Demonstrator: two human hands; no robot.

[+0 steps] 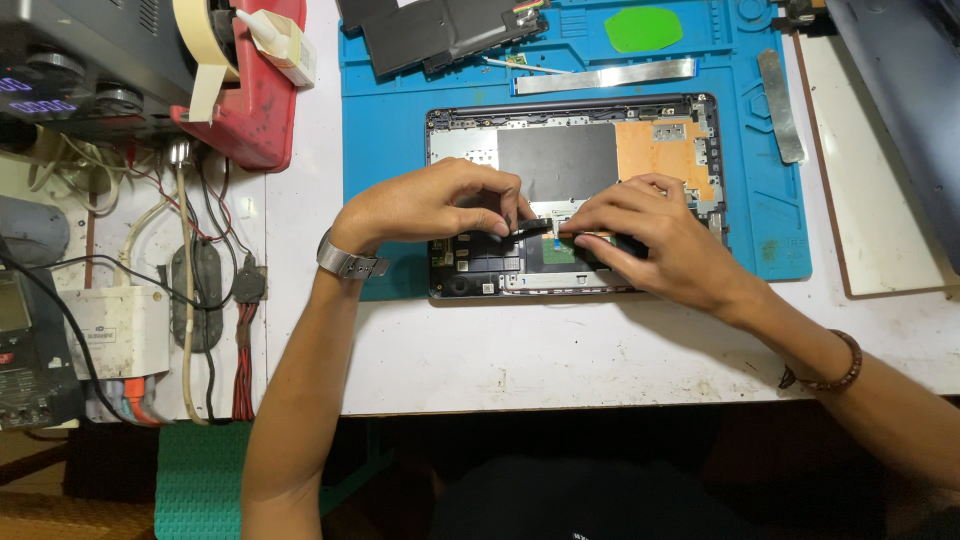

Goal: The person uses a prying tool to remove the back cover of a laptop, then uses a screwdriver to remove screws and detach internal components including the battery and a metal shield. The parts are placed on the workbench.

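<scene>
- Opened laptop base (575, 150): dark rectangular shell, cover off, insides facing up. A large black panel fills the middle, an orange-copper sheet sits to the right of it, and small circuit boards line the near edge.
- The base lies on a blue work mat (780, 230) spread over the white counter (560, 350). Both grips meet over its near edge.
- A small black strip (532, 228), flat and narrow, spans the gap between the two grips, just above the near-edge boards.
- Left hand (430, 205): grip narrow, thumb and forefinger pinched on the left end of the black strip. The other fingers curl over, knuckles up.
- Right hand (650, 240): grip narrow, fingertips pressed down at the right end of the strip. Whether they clasp it or only touch it, I cannot tell.
- Left forearm comes up from the near counter edge, angled right. A metal wristwatch (350, 262) sits on the wrist.
- Right forearm enters from the lower right and angles left. A dark beaded bracelet (830, 372) sits on it.
- Beyond the grips, at the far side of the mat: a removed black cover part (440, 35), a flat silver strip (605, 77) and a green pad (643, 28).
- Right of the right grip, at the mat's edge: a metal pry tool (780, 105).
- Left of the left grip: a red tape dispenser (250, 95) with a cream roll, and tangled cables (190, 260) beside a white power box (105, 330).
</scene>
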